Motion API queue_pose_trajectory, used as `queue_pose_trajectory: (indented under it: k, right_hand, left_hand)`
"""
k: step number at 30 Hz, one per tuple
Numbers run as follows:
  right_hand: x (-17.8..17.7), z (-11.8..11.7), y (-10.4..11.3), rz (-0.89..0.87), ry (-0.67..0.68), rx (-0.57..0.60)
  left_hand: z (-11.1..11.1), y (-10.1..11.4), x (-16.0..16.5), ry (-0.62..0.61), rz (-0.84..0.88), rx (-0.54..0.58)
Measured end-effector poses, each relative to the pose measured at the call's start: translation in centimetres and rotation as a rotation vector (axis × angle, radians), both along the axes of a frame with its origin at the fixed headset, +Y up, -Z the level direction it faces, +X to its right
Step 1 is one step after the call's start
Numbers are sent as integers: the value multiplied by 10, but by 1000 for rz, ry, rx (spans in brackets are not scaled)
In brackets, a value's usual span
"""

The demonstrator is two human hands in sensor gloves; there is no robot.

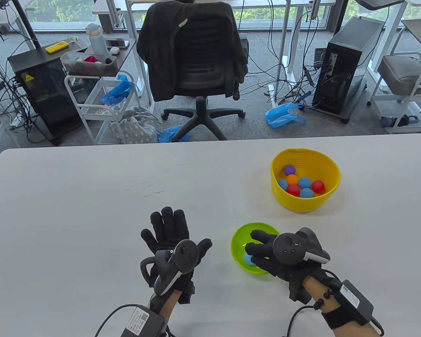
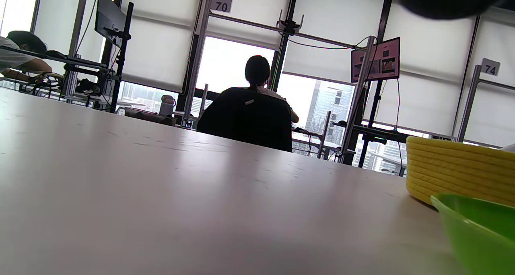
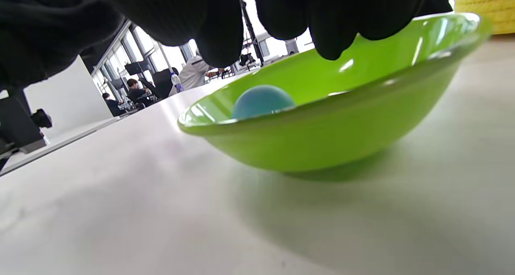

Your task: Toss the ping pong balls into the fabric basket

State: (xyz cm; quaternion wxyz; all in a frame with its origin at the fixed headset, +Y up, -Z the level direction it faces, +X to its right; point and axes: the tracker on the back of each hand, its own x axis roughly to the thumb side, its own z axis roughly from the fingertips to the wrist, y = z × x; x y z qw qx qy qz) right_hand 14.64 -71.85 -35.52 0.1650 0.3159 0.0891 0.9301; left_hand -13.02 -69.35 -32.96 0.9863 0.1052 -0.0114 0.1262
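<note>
The white desk stands on a grey carpet floor with many cables, and some blue plastic bags lie there. Behind the desk there is a black office chair with a dark jacket hanging over its back, a white trolley and a black cabinet on one side, and a black computer tower on the other side. Daylight comes through large windows with white roller blinds, and a person sits with the back to the desk.
</note>
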Motion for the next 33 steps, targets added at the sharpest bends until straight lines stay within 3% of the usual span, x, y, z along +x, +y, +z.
queue_pose_trajectory:
  k: [8,18,27,33]
  right_hand:
    - [-9,-6,-14,52,13,-120]
    - [-18,-13,-20,146,-18,-156]
    - [-7,-18,-20,67,-59,-86]
    - [6,-16,-7,-89,-95,-9]
  left_hand:
    - [-1,0,1,2,-4,-3]
    - [-1,-1,1,1,1,-1]
    - [-2,-1,1,1,0,1]
    - [-1,-1,1,1,1,4]
